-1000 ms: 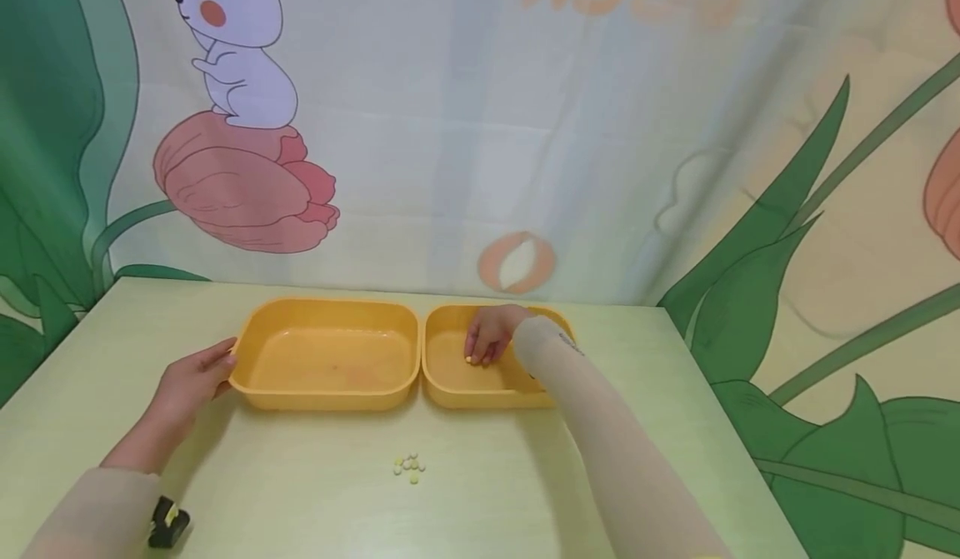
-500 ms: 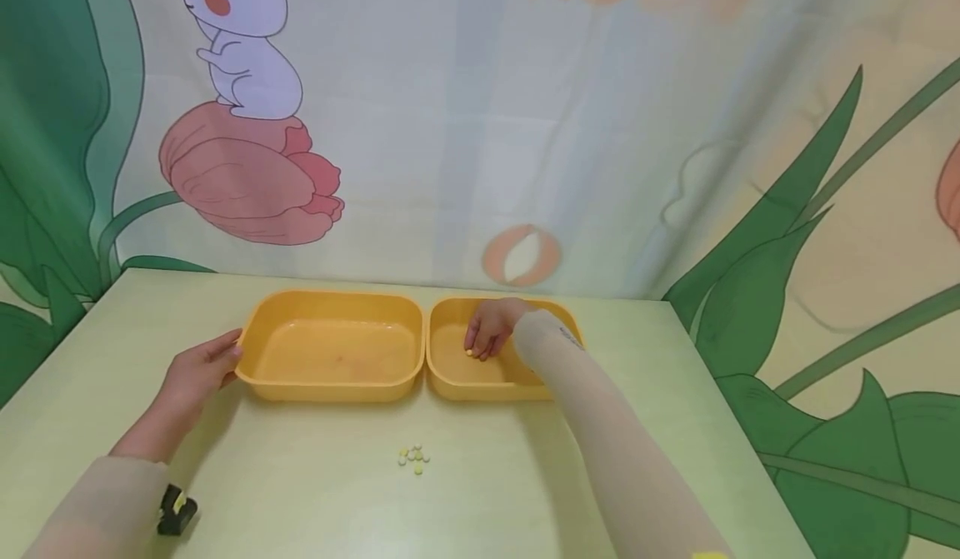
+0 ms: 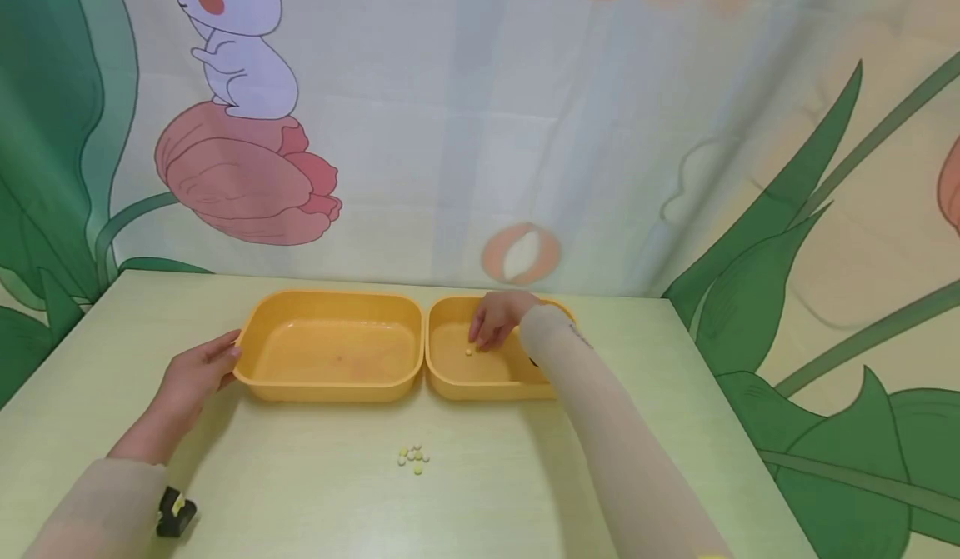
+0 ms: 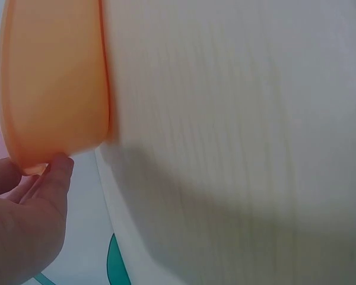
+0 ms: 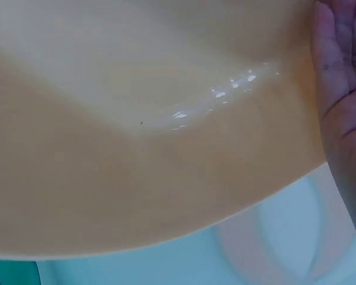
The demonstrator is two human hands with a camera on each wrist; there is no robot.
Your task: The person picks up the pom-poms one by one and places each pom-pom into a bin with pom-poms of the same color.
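One pale counter [image 3: 300, 476] bore large yellow tray [image 3: 330, 392] on left, smaller yellow tray [image 3: 483, 391] just beside it on right. Left grip [image 3: 199, 372] pinched large tray's left end; careless tug there could have jolted smaller tray, scattering what lay inside. Right grip [image 3: 500, 317] hung inside smaller tray, fingers loosely bent, apparently holding nothing. Loose pellets [image 3: 418, 456] lay on near counter, well apart from both grips; single pellet [image 3: 468, 351] lay inside smaller tray, just left of right grip.

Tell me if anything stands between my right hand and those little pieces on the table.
Yes, the front wall of the smaller yellow tray: your right hand is inside the tray, and the little pieces lie outside on the table, in front. Nothing else visible is in the way.
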